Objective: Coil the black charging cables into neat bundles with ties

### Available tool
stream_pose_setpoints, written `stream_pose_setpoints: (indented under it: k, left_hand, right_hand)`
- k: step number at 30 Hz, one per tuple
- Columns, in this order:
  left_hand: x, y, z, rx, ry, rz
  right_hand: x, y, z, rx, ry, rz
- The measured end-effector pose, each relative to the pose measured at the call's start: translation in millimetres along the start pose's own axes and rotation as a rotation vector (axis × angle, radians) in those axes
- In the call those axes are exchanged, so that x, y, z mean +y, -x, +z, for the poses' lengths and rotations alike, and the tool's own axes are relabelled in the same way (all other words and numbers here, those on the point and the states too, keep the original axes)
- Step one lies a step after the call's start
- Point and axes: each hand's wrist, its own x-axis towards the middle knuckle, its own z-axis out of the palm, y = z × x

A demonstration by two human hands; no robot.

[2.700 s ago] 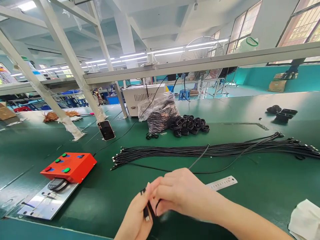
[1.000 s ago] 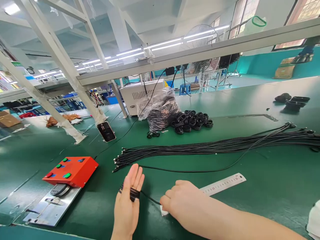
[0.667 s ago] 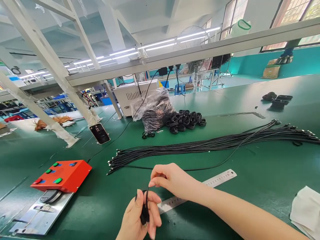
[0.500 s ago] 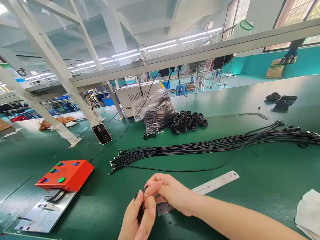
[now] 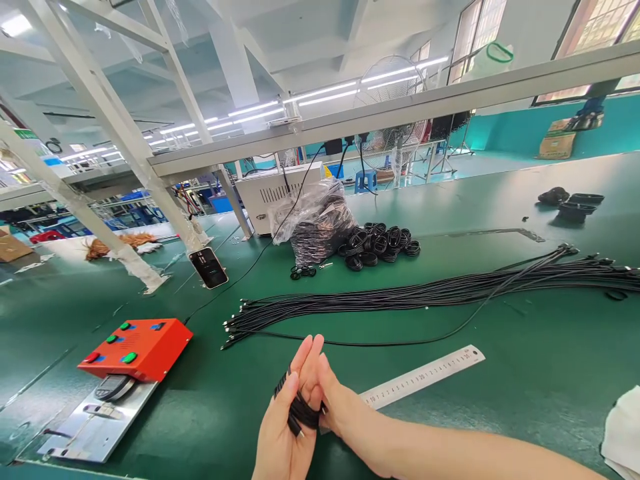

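Note:
Wrapped around a coiled black cable is my left hand, its thumb lying along the near side. A small plug end with a metal tip pokes out below the coil. My right hand presses against the coil from the right, fingers pointing up and close together; part of its grip is hidden behind the left fingers. Under the right wrist lies a steel ruler on the green table. Beyond the hands stretches a long bundle of straight black cables, one strand loose along its near side.
At left stands an orange box with buttons on a metal plate. Several coiled cables sit beside a plastic bag. A phone leans by the frame post. A white cloth lies at right.
My hands have come together around the coil and shifted slightly right. The right fingers have gone from pinching at the coil to stretching upward against it; more of the coil shows.

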Motion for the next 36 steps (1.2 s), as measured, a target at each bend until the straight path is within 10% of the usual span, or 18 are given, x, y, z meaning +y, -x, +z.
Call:
stream_pose_setpoints:
  k: [6, 14, 20, 31, 36]
  left_hand:
    - [-4.4, 0.0, -4.8, -0.035, -0.104, 0.010]
    - [18.6, -26.2, 3.3, -0.185, -0.209, -0.122]
    - [23.6, -66.8, 24.3, -0.446, -0.300, -0.249]
    - [-16.6, -83.6, 17.5, -0.281, -0.088, -0.404]
    - [-7.3, -80.7, 17.8, -0.233, -0.197, -0.425]
  right_hand:
    - [-5.3, -6.5, -14.7, -0.265, 0.382, -0.096]
    - [-23.4, -13.0, -32.9, -0.158, 0.737, -0.113]
    - [-32.5, -16.5, -54.6, 0.036, 0.700, -0.428]
    - [-5.1, -13.2, -82.0, 0.182, 0.611, -0.314]
    - [-17.9, -1.5, -91.3, -0.079, 0.539, -0.206]
